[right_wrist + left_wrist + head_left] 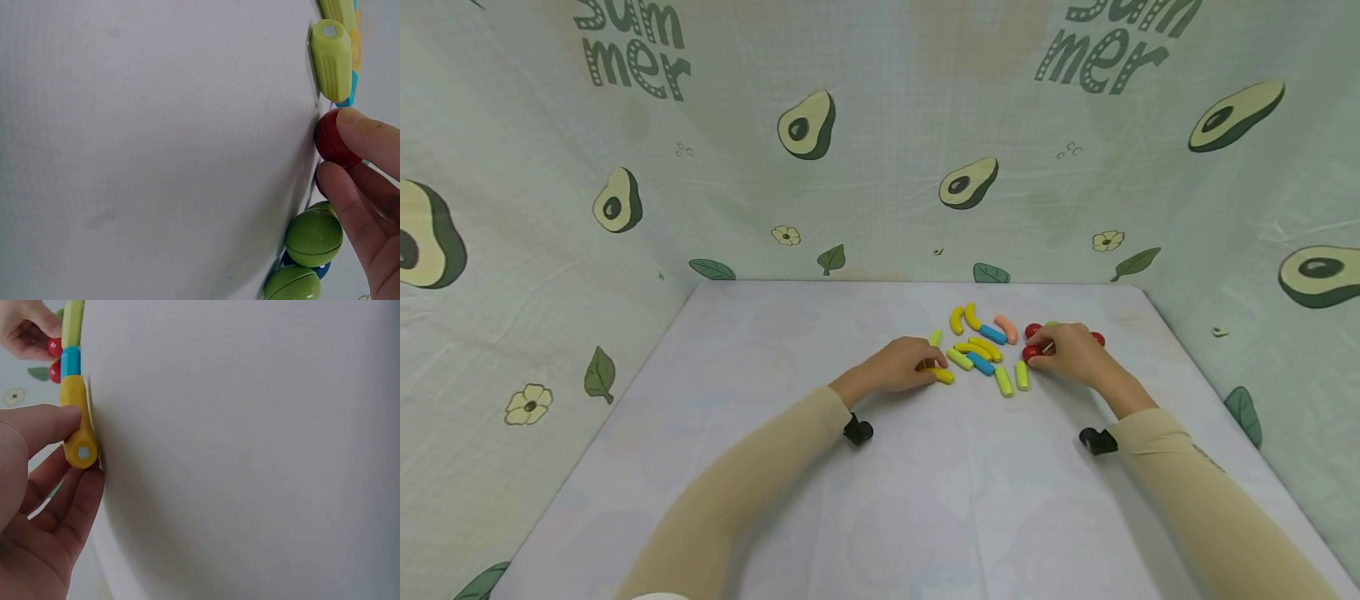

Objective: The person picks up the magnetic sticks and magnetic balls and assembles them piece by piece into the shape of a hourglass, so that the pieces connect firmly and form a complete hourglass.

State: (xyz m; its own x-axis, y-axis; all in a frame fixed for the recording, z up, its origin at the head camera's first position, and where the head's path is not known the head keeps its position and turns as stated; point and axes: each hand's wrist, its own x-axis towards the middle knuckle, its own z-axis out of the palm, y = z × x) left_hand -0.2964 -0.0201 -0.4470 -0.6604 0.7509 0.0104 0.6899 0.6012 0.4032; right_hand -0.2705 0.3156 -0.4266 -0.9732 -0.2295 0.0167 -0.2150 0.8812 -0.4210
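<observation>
At the left end of a loose group of toy pieces, my left hand (902, 364) pinches a yellow magnetic rod (75, 397). In the left wrist view, the thumb lies on the rod and its grey round end faces the camera. On the group's right, my right hand (1071, 354) holds a red ball (333, 139) between thumb and fingertips. Another red ball (1033, 331) sits just behind it. Close to that hand are a lime rod (331, 59) and green balls (314, 236), partly hidden by the hand in the head view.
Between the hands lie blue rods (993, 334), lime rods (1003, 382), curved yellow pieces (971, 316) and a curved pink piece (1006, 328). A white-covered table (880, 500) carries everything. Behind it hangs a cloth (880, 200) printed with avocados.
</observation>
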